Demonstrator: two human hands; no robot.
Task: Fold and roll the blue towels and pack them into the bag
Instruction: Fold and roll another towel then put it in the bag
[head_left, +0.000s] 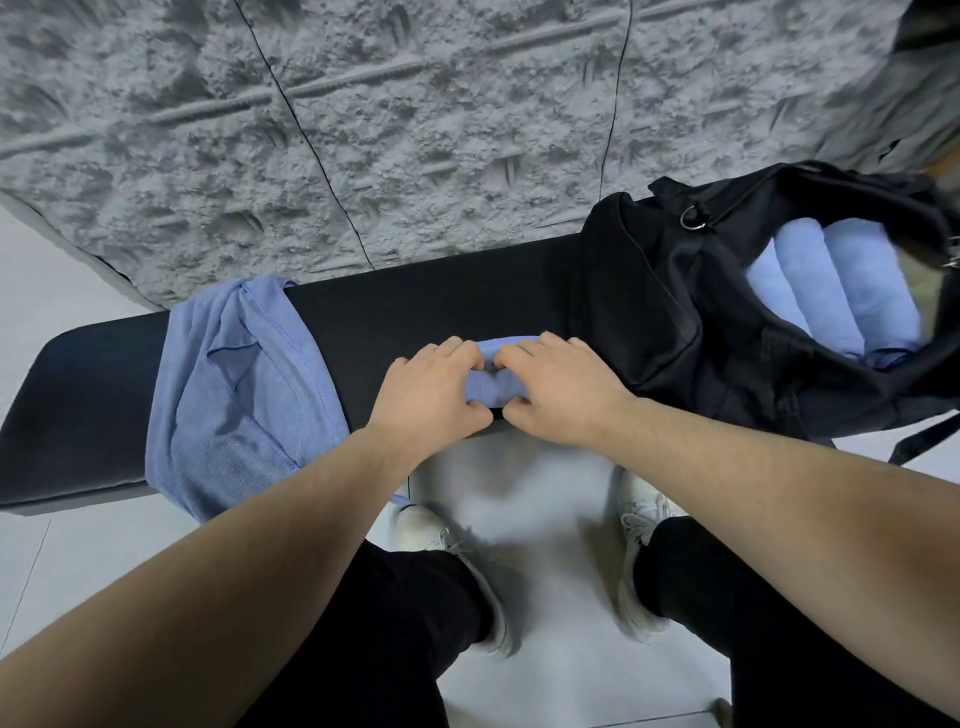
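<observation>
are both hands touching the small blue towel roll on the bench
Touching. The head view shows the left hand and right hand with fingers curled round the towel roll from either side, no gap.

Black counter (426, 306) against a grey textured wall (363, 130). On it: small blue towel roll (488, 382) — left hand (431, 395) and right hand (558, 392) curled over it, side by side; loose blue towels (239, 395) draped at left, hanging over the front edge; open black bag (727, 312) at right — rolled towels (831, 280) inside. White shoes (457, 566) on the tiled floor (78, 545) below.
</observation>
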